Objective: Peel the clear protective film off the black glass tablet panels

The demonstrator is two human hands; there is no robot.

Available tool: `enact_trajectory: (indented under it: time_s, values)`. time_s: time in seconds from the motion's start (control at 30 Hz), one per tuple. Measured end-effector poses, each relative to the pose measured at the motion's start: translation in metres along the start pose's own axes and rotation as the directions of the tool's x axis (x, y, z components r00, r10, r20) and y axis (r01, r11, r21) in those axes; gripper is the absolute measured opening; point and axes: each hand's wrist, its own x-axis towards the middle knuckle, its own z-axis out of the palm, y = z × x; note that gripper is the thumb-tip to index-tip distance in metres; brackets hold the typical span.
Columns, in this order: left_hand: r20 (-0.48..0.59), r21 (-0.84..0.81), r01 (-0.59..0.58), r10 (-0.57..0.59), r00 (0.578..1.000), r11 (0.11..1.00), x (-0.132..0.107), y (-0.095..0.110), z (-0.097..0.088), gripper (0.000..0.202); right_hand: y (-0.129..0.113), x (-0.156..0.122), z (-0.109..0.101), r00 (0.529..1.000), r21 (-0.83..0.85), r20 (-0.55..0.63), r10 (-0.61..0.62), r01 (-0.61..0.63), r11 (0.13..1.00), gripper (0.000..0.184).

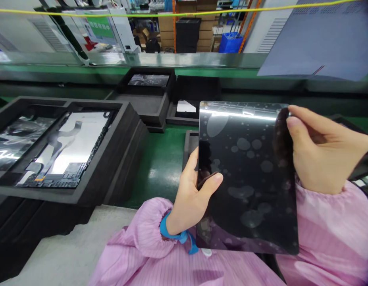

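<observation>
A tablet-sized glossy black screen panel (246, 178) is held up in front of my chest, with bubbles visible under a clear film on its face. My left hand (195, 194) grips its left edge, thumb on the front and fingers behind. At the top right corner, the thumb and forefinger of my right hand (323, 147) are pinched together; whether they hold the panel's corner or the film's edge, I cannot tell. Blue band (168, 228) circles my left wrist.
Stacked black foam trays (112, 155) stand at left; the top one holds a tablet assembly (73, 147) with exposed circuitry. Further foam trays (142, 103) sit at the back on the green bench (160, 167). A paper sheet (320, 43) hangs upper right, and a yellow cord (184, 14) crosses above.
</observation>
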Motion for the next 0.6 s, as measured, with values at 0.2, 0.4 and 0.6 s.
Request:
enact_trajectory:
  time_s: [0.2,0.4,0.6]
  values:
    - [0.023,-0.038,0.034,-0.033,0.999,0.999,-0.002,0.001,0.000,0.055,0.012,0.013,0.009,0.937,0.435,0.178,0.300,-0.348,0.830,0.046]
    - [0.011,-0.040,0.069,-0.069,0.998,0.997,-0.004,0.000,0.005,0.055,-0.003,0.008,0.011,0.991,0.249,-0.029,0.127,-0.116,0.962,0.022]
    - [0.008,0.022,0.021,-0.021,1.000,1.000,-0.001,0.004,0.001,0.050,-0.012,-0.014,-0.013,0.983,0.399,0.175,-0.052,-0.023,0.916,0.010]
